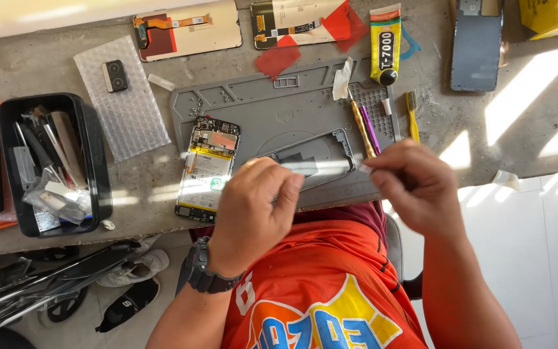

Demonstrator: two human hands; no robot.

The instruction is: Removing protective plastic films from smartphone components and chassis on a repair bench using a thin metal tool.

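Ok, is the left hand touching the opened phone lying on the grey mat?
Apart. The head view shows the left hand raised beside the opened phone, with bare mat visible between the fingers and the phone's edge.

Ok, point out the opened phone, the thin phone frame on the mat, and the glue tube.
opened phone (206,169), head view, on the pale battery in its middle.
thin phone frame (348,150), head view, on its right-hand side rail.
glue tube (385,40), head view, on the yellow body above the black cap.
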